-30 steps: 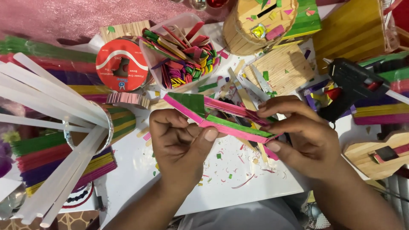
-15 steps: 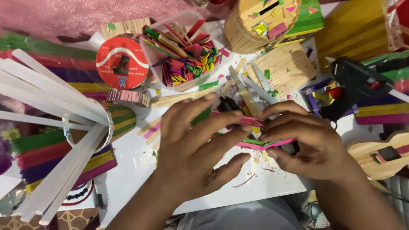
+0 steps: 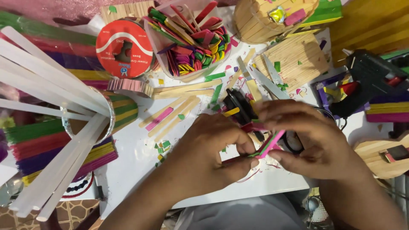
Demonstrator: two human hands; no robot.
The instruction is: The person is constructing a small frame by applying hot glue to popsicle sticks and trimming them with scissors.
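Both hands pinch a stack of coloured craft sticks over the white worktop [image 3: 128,170].

The left hand [image 3: 208,149] and right hand [image 3: 315,140] close their fingers on the pink and green sticks [image 3: 268,145], hiding most of them. Black scissors [image 3: 238,106] lie partly covered behind the hands. The glue gun [image 3: 370,76] is cut off at the right edge.

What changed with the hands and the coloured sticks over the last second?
The left hand slid from lying flat over the pink and green sticks to pinching them at their left end, and the bundle now looks bunched shorter between both hands. The right hand kept its grip. The glue gun and red tape roll stayed put.
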